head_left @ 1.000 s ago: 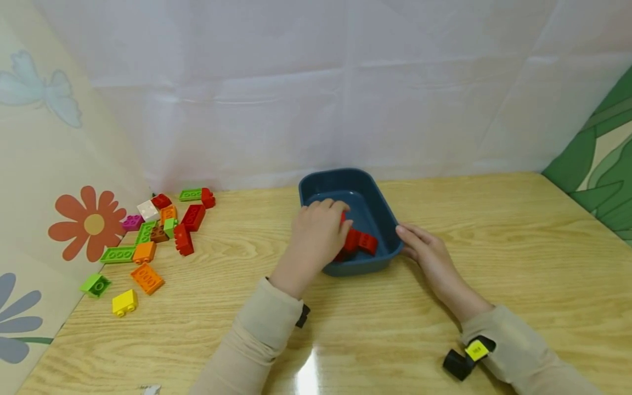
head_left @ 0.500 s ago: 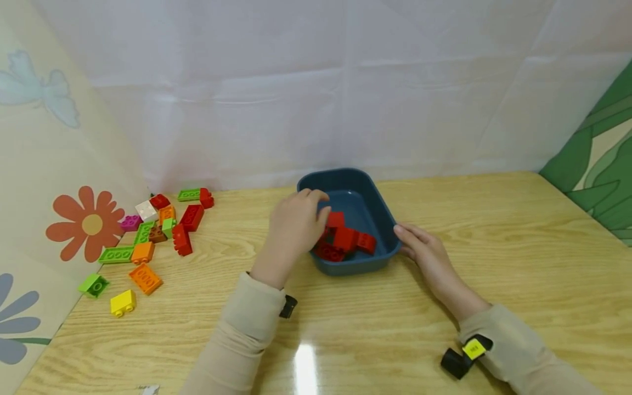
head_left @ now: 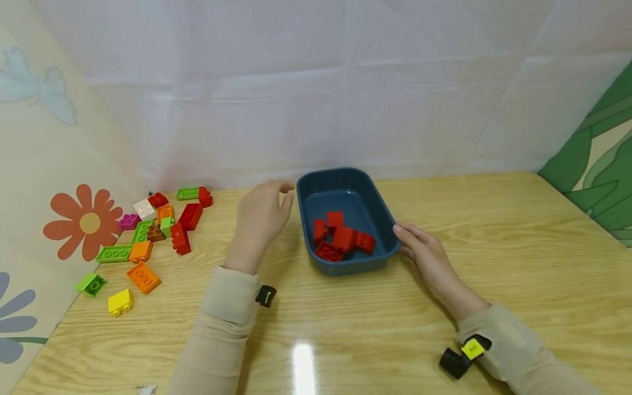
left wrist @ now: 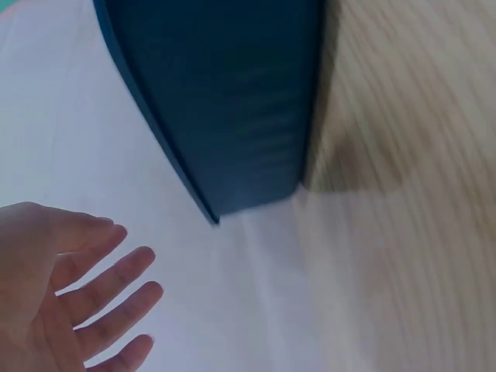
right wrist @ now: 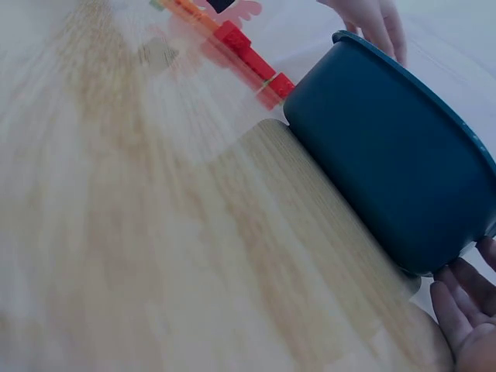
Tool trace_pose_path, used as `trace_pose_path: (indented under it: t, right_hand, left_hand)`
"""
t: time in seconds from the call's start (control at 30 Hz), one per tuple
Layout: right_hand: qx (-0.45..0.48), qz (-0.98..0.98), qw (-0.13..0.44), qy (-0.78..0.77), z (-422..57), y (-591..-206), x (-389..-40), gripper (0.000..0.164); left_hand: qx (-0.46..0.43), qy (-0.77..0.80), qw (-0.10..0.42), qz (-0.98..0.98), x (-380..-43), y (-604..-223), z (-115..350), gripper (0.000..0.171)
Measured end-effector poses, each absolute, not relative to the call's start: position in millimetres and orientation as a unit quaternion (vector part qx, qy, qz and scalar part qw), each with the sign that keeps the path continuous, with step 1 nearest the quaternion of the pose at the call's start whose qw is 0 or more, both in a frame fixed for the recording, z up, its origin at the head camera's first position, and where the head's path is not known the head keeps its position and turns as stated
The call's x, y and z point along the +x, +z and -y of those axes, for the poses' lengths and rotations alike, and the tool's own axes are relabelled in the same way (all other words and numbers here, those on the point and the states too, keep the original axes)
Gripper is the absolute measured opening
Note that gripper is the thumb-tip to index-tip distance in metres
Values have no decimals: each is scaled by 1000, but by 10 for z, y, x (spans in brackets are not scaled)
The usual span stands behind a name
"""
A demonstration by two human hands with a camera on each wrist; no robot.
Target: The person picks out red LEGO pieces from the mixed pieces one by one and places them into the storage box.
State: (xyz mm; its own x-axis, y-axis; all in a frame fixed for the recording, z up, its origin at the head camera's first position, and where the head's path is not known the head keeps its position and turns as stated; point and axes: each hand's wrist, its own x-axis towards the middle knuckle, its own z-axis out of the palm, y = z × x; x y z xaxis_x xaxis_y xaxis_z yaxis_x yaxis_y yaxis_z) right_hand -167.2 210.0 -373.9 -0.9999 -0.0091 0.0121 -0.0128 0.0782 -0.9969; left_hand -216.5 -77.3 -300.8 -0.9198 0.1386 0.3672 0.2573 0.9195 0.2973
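A dark blue plastic bin [head_left: 340,267] stands on the table, with several red toy bricks [head_left: 344,239] grouped in its near half. Just left of the bin, my left hand [head_left: 261,222] is in the air with nothing in it. Its fingers are spread and loosely bent in the left wrist view, apart from the bin's wall [left wrist: 225,108]. My right hand [head_left: 428,257] holds the bin's near right corner, thumb at the rim. In the right wrist view, that hand's fingers [right wrist: 469,291] touch the bin's lower corner.
At the table's left lie loose toy bricks: a yellow brick [head_left: 120,302], an orange brick [head_left: 144,277], a white brick [head_left: 145,209], a red brick [head_left: 190,216] and several others. A white sheet [head_left: 237,99] rises behind the table [head_left: 345,329]. A small scrap [head_left: 146,389] lies at the front edge.
My left hand has come out of the bin and moved left past its rim, uncovering the red bricks inside. My right hand and the bin have hardly moved.
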Motion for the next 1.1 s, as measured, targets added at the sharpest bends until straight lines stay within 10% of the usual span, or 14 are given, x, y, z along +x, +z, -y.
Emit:
trace_pose_path:
  t: [0.8,1.1]
  right_hand:
    - [13,737,5,675,-2103,-3749,-1682,70]
    - [19,740,1,672,-2102,-3738,-1676,69]
  left_hand:
    - [98,-156,228,956,-2147,-3096,1762,32]
    - [183,-164,161,956,-2089,-3098,1969,38]
